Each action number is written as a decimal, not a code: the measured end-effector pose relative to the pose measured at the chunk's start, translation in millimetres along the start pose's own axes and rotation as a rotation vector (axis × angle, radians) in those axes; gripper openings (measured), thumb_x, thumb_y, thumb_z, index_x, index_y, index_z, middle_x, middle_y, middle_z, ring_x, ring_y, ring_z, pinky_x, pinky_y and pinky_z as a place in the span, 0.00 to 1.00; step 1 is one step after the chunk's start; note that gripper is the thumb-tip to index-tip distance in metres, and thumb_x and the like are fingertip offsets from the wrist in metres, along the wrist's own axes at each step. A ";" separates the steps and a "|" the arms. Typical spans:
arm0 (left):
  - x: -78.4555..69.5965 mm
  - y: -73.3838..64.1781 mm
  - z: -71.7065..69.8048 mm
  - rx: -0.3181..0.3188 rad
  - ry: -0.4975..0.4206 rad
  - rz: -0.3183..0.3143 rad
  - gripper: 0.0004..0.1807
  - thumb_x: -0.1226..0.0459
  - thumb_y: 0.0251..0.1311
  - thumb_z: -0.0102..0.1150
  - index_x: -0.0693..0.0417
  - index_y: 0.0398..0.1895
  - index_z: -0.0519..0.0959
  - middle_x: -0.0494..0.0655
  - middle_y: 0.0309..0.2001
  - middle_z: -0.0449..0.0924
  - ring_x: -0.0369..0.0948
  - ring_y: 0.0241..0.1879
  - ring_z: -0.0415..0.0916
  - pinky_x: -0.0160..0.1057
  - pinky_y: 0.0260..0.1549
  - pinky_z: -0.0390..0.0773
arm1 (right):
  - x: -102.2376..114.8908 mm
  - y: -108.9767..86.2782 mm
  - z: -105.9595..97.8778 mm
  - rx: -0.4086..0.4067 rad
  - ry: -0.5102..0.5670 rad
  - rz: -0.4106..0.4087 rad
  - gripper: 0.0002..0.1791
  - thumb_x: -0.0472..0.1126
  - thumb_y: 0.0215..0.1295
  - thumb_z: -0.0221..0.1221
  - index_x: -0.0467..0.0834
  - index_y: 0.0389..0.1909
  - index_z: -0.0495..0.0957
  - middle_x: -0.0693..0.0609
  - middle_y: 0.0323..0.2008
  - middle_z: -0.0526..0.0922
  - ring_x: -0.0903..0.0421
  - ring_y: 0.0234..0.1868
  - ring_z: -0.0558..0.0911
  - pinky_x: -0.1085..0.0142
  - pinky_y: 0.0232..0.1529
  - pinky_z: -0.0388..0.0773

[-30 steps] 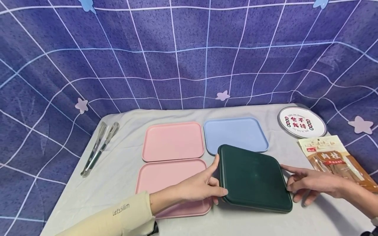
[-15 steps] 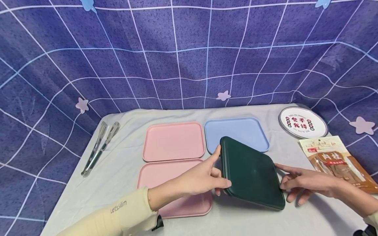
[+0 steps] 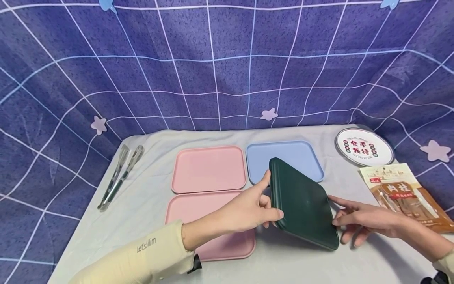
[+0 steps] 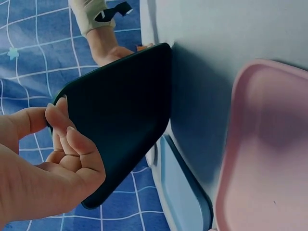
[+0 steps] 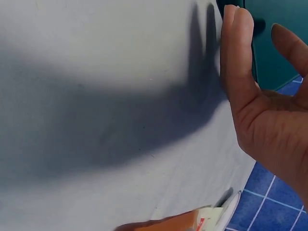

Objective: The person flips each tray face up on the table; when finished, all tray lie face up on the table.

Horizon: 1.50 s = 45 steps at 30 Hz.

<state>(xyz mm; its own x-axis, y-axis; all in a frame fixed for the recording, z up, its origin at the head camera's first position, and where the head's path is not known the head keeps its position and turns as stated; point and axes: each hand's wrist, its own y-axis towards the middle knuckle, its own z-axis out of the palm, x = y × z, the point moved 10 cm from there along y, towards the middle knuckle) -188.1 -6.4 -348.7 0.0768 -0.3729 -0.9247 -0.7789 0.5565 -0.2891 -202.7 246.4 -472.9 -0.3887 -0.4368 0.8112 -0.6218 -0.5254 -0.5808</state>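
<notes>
A dark green rectangular tray (image 3: 305, 205) stands tilted in the head view, its smooth face turned towards me and its left edge raised. Along that raised edge my left hand (image 3: 250, 211) pinches the tray, thumb on the face and the other fingers behind. My right hand (image 3: 369, 219) holds the lower right edge between thumb and index finger, while its remaining fingers hang below. In the left wrist view the dark side of the tray (image 4: 122, 110) fills the middle. Whether the lowest corner touches the white cloth cannot be told.
Two pink trays (image 3: 209, 169) lie one in front of the other, left of the green one. Behind is a blue tray (image 3: 283, 157). Metal tongs (image 3: 120, 177) lie far left. At right are an oval white plate (image 3: 364, 147) and a spice packet (image 3: 404, 197).
The green tray has tipped more steeply, its left edge rising and its right edge shifting left. Both hands have moved with it; the things on the table stay put.
</notes>
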 end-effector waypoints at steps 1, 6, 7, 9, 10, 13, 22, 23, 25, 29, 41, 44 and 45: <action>0.0 -0.3 -0.1 -0.003 0.004 0.000 0.59 0.60 0.62 0.66 0.38 0.81 0.31 0.44 0.21 0.78 0.39 0.24 0.78 0.33 0.29 0.73 | 3.8 -1.1 -1.9 -0.016 -0.027 -0.004 0.52 0.42 0.72 0.57 0.37 0.79 0.28 0.42 0.45 0.79 0.47 0.34 0.88 0.52 0.30 0.85; -0.9 -1.4 -1.7 -0.024 0.019 0.003 0.58 0.60 0.62 0.67 0.41 0.82 0.33 0.43 0.20 0.77 0.39 0.24 0.77 0.32 0.29 0.73 | 51.2 -7.3 -12.8 -0.091 -0.158 -0.049 0.52 0.44 0.72 0.58 0.42 0.80 0.30 0.38 0.46 0.77 0.46 0.34 0.86 0.48 0.31 0.85; -1.5 -1.5 -1.9 -0.029 0.025 0.006 0.57 0.59 0.62 0.67 0.42 0.82 0.34 0.43 0.20 0.77 0.39 0.23 0.77 0.32 0.28 0.73 | 64.2 -8.0 -13.0 -0.093 -0.179 -0.062 0.51 0.45 0.72 0.57 0.43 0.81 0.30 0.38 0.45 0.77 0.46 0.34 0.86 0.48 0.31 0.85; -3.2 -1.7 -1.4 -0.035 0.029 0.013 0.57 0.59 0.62 0.66 0.43 0.82 0.35 0.43 0.20 0.77 0.38 0.23 0.76 0.33 0.26 0.74 | 90.1 -8.1 -9.1 -0.077 -0.204 -0.085 0.51 0.45 0.73 0.56 0.46 0.81 0.30 0.36 0.45 0.77 0.44 0.35 0.86 0.47 0.32 0.85; -4.2 -1.8 -1.0 -0.037 0.032 0.019 0.57 0.59 0.62 0.66 0.44 0.82 0.35 0.43 0.20 0.77 0.38 0.22 0.76 0.33 0.25 0.74 | 102.6 -7.8 -5.9 -0.074 -0.219 -0.097 0.50 0.46 0.73 0.56 0.47 0.81 0.30 0.36 0.45 0.78 0.43 0.35 0.86 0.47 0.32 0.85; -7.3 -1.8 0.4 -0.040 0.042 0.034 0.56 0.58 0.62 0.66 0.46 0.82 0.36 0.42 0.20 0.77 0.37 0.21 0.74 0.34 0.23 0.74 | 135.3 -5.0 7.2 -0.059 -0.254 -0.128 0.49 0.47 0.74 0.56 0.48 0.81 0.32 0.37 0.43 0.79 0.43 0.35 0.87 0.48 0.33 0.85; -13.0 -1.4 -3.4 -0.104 0.113 0.062 0.49 0.58 0.63 0.63 0.51 0.81 0.46 0.38 0.21 0.75 0.33 0.17 0.67 0.32 0.21 0.69 | 180.2 16.8 37.9 -0.108 -0.297 -0.045 0.51 0.60 0.71 0.56 0.47 0.81 0.37 0.46 0.38 0.79 0.47 0.33 0.87 0.53 0.31 0.85; -13.4 -1.8 -3.9 -0.113 0.114 0.062 0.48 0.58 0.63 0.63 0.51 0.81 0.47 0.38 0.21 0.75 0.33 0.17 0.67 0.32 0.20 0.68 | 182.7 18.8 39.6 -0.114 -0.316 -0.027 0.51 0.62 0.71 0.56 0.47 0.81 0.37 0.47 0.37 0.79 0.48 0.32 0.87 0.53 0.31 0.85; -14.0 -2.6 -4.5 -0.127 0.117 0.062 0.46 0.58 0.63 0.63 0.51 0.80 0.50 0.38 0.21 0.75 0.33 0.17 0.67 0.32 0.21 0.68 | 188.2 20.8 42.2 -0.127 -0.368 0.000 0.52 0.64 0.71 0.55 0.46 0.81 0.37 0.46 0.37 0.79 0.49 0.31 0.87 0.55 0.29 0.85; -15.9 -4.3 -4.8 -0.155 0.138 0.066 0.44 0.58 0.63 0.63 0.53 0.79 0.53 0.36 0.21 0.75 0.33 0.17 0.67 0.32 0.23 0.70 | 197.2 21.5 47.2 -0.136 -0.465 0.041 0.53 0.66 0.70 0.53 0.45 0.81 0.36 0.44 0.40 0.80 0.50 0.30 0.86 0.56 0.28 0.85; -22.0 -7.0 -5.5 -0.218 0.182 0.103 0.41 0.58 0.62 0.64 0.57 0.76 0.59 0.34 0.22 0.76 0.30 0.18 0.69 0.30 0.25 0.71 | 214.4 27.6 48.2 -0.158 -0.616 0.119 0.36 0.67 0.69 0.52 0.43 0.63 0.63 0.43 0.34 0.78 0.50 0.23 0.86 0.58 0.23 0.84; -20.7 -7.3 -5.2 -0.227 0.163 0.108 0.41 0.59 0.61 0.64 0.57 0.76 0.59 0.34 0.23 0.76 0.30 0.19 0.70 0.30 0.25 0.71 | 216.4 30.5 49.3 -0.159 -0.641 0.132 0.34 0.68 0.68 0.53 0.41 0.55 0.66 0.43 0.32 0.77 0.49 0.23 0.85 0.58 0.23 0.84; -20.6 -7.5 -4.9 -0.228 0.157 0.111 0.41 0.59 0.61 0.64 0.57 0.76 0.59 0.35 0.23 0.76 0.30 0.19 0.70 0.30 0.25 0.71 | 216.7 31.4 50.0 -0.160 -0.648 0.136 0.34 0.68 0.68 0.53 0.41 0.53 0.67 0.43 0.32 0.77 0.49 0.23 0.85 0.58 0.23 0.84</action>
<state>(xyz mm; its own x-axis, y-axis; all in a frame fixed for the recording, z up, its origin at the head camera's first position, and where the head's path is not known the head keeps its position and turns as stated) -186.9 -6.5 -326.3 -0.0996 -0.4394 -0.8927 -0.8981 0.4259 -0.1094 -272.4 98.8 -318.7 -0.0154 -0.8666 0.4988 -0.7084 -0.3426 -0.6171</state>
